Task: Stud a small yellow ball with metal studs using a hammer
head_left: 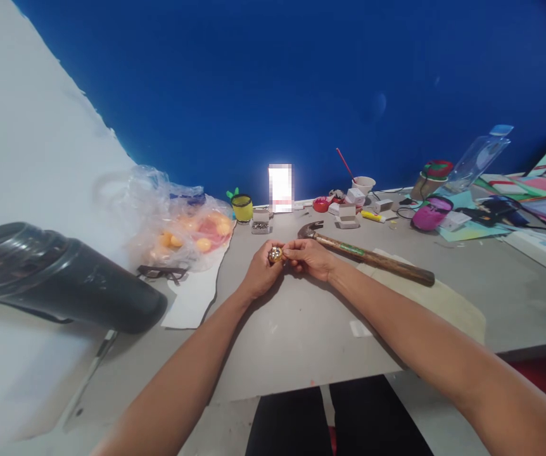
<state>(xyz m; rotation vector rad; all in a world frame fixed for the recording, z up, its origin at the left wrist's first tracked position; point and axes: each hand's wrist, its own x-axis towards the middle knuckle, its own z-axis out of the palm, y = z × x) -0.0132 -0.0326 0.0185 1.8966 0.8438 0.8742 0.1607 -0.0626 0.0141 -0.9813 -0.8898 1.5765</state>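
One left hand (264, 269) gripping a shiny golden piece (275, 254), right hand (311, 258) pinched beside it, contents unclear

We see a shiny, metallic-looking round piece (275, 254), a rough wooden hammer handle (391, 264), a glossy plastic bag (146, 209).

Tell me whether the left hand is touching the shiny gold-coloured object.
Touching: the head view shows the left hand with its fingers curled around the gold-coloured object.
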